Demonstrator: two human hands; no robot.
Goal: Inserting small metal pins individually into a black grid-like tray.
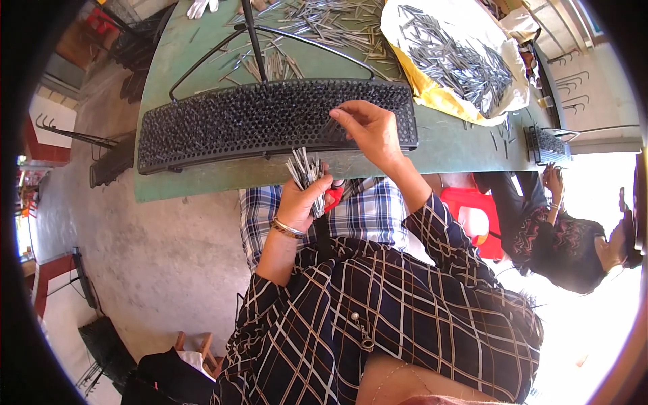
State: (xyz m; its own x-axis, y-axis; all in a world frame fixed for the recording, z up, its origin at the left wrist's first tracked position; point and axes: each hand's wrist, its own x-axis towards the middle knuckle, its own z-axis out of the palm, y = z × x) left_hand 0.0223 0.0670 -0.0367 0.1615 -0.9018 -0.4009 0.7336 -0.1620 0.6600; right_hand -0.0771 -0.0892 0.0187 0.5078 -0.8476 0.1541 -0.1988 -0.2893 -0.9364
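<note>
A long black rack (223,128) full of small round holes lies along the near edge of the green table, with many thin dark pieces standing in it. My left hand (301,200), just below the rack, is closed round a bundle of thin metal rods (305,169) that fan out upward. Over the rack's right part, my right hand (372,132) pinches thumb and forefinger together. A thin metal rod seems to be in that pinch, though it blurs against the dark holes.
Loose metal rods (324,23) lie scattered across the green table (182,61). At the right, a white and yellow sack (432,94) holds a heap of them. A black frame (253,47) rises behind the rack. Another person (574,243) sits at the right beside a smaller rack (548,145).
</note>
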